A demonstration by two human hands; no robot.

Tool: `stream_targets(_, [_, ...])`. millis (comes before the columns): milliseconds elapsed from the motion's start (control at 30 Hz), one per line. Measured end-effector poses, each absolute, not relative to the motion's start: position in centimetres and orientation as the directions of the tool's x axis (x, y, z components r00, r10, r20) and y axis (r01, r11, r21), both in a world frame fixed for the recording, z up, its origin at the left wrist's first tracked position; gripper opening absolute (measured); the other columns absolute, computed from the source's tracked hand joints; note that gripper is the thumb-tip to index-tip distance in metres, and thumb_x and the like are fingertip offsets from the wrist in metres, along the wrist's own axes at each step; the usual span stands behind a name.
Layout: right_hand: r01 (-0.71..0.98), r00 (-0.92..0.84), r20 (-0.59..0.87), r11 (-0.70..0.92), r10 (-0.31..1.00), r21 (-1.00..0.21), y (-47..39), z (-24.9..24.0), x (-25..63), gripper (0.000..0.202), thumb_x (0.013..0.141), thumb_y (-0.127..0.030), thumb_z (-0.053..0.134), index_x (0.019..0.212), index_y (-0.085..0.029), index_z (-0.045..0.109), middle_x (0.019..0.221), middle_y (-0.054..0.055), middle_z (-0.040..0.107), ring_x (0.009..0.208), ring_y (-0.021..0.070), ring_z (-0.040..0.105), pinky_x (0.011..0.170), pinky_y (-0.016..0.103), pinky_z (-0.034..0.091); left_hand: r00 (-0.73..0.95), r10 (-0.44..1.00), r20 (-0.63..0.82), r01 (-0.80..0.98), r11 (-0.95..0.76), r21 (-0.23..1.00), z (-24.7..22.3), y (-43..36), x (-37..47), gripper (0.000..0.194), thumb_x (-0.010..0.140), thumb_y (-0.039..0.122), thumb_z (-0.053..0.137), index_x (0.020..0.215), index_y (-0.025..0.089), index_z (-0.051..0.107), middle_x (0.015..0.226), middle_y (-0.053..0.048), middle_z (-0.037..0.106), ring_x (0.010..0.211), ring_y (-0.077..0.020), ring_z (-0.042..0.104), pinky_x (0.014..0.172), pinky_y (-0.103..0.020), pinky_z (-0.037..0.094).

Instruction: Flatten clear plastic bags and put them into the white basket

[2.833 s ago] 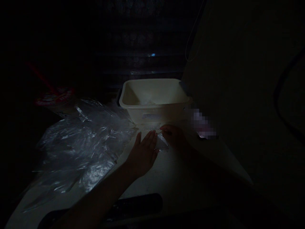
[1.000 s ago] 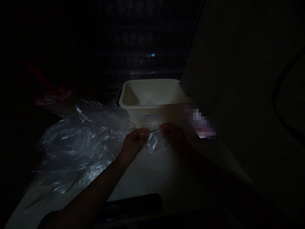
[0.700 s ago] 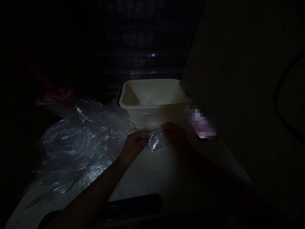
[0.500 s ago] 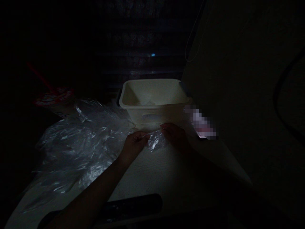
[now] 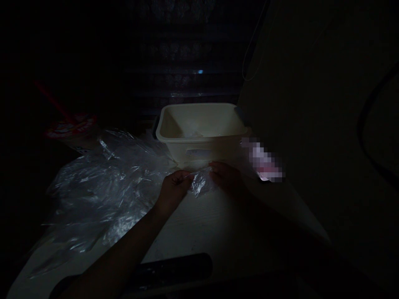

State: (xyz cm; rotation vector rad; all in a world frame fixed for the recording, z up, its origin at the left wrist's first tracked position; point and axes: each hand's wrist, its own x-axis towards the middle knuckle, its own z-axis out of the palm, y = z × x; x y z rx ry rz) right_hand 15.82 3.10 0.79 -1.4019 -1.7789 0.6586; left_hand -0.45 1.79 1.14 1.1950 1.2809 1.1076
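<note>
A small clear plastic bag is stretched between both hands, just in front of a cream plastic bin. My left hand pinches its left edge between thumb and fingers. On the other side, my right hand is closed on the right edge, though dim light hides part of its fingers. The cream bin stands upright behind the hands, with a pale label on its front and something clear and crumpled lying inside. Left of my left hand spreads a large heap of clear plastic bags.
All of this is on a pale table. A cup with a red straw stands at the far left. To the right lies a blurred-out bright object. Along the near edge is a dark elongated object. The surroundings are very dark.
The small bag has shifted slightly left and looks a little more spread between my fingers. The clear material inside the bin looks fuller. Both arms stay almost in place.
</note>
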Motion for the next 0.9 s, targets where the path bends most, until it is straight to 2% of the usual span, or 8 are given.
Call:
stream_targets(433, [0.600, -0.115, 0.274, 0.286, 0.955, -0.747, 3.08, 0.82, 15.84, 0.024, 0.070, -0.025, 0.046, 0.090, -0.018, 0.057, 0.082, 0.003, 0.062, 0.081, 0.0147, 0.056, 0.071, 0.024, 0.045, 0.018, 0.996, -0.082, 0.059, 0.081, 0.995, 1.00, 1.88, -0.43, 0.017, 0.061, 0.031, 0.059, 0.060, 0.014, 0.057, 0.048, 0.004, 0.052, 0.042, -0.0068, 0.045, 0.042, -0.018, 0.033])
stream_targets(900, [0.594, -0.135, 0.296, 0.316, 0.946, -0.740, 3.02, 0.74, 15.73, 0.024, 0.071, -0.023, 0.045, 0.091, -0.016, 0.057, 0.081, 0.003, 0.062, 0.076, 0.0135, 0.057, 0.067, 0.022, 0.045, 0.049, 0.994, -0.096, 0.086, 0.091, 0.992, 1.27, 1.66, -0.26, 0.012, 0.060, 0.026, 0.060, 0.065, 0.015, 0.061, 0.054, 0.004, 0.056, 0.049, -0.0078, 0.048, 0.048, -0.019, 0.037])
